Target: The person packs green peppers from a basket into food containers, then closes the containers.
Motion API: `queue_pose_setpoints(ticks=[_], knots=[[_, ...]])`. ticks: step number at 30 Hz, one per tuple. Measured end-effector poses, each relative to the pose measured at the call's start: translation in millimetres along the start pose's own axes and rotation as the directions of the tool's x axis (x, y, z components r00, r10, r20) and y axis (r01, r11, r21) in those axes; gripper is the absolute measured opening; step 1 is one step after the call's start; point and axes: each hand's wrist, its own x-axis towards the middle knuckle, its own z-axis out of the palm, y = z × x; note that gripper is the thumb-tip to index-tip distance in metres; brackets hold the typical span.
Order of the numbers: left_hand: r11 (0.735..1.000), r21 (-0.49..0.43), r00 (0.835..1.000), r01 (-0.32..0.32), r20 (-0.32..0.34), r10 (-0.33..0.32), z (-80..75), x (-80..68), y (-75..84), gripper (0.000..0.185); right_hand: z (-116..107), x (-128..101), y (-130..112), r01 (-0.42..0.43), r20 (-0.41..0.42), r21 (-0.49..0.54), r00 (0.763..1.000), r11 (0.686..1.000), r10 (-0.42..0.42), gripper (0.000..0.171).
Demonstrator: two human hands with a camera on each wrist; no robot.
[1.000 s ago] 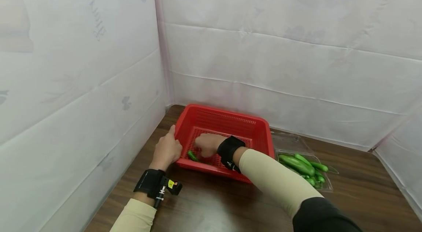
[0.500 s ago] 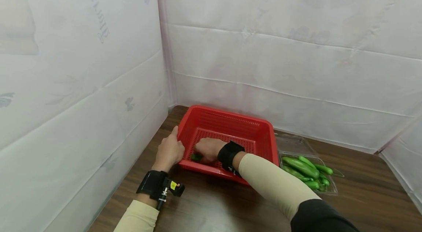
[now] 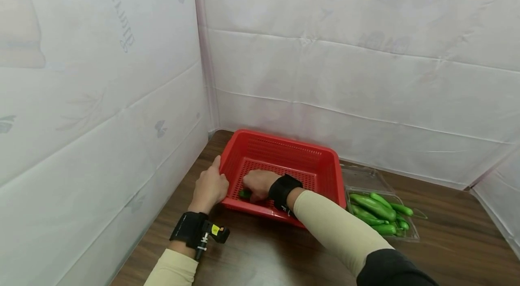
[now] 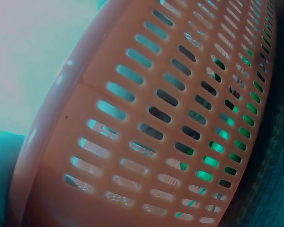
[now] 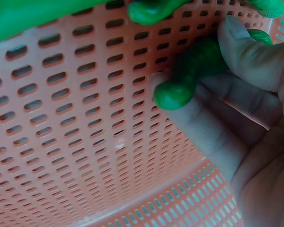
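Observation:
My left hand [image 3: 210, 188] grips the left rim of a red slotted plastic basket [image 3: 337, 173]. In the left wrist view the slotted side wall [image 4: 146, 85] fills most of the picture, with green showing through some holes. My right hand [image 3: 260, 182] is down inside the basket, near its front left part. In the right wrist view its thumb and fingers pinch a curved dark green pepper [image 5: 201, 61]. Only one end of that pepper [image 3: 245, 194] shows in the head view. Close by in the basket lie another green pepper [image 5: 151, 10] and a larger green vegetable [image 5: 33, 16].
Right of the basket stands a clear plastic box [image 3: 413, 232] holding several green peppers [image 3: 375, 207], its lid [image 3: 365, 176] folded back. Brown wood-grain table [image 3: 455, 236] lies under everything. White sheeted walls [image 3: 349, 78] rise behind and on the left.
My right hand has closed over the pepper, which was more exposed a second ago. My left hand keeps its hold on the rim. The whole head view has shifted slightly.

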Motion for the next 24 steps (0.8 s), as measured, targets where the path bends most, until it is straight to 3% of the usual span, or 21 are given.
queue_pose_setpoints(ticks=[24], knots=[[1.000, -0.004, 1.000, 0.004, 0.006, -0.004, 1.6, 4.3, -0.6, 0.067, 3.8, 0.7, 2.5, -0.021, -0.018, -0.002, 1.000, 1.000, 0.021, 0.031]])
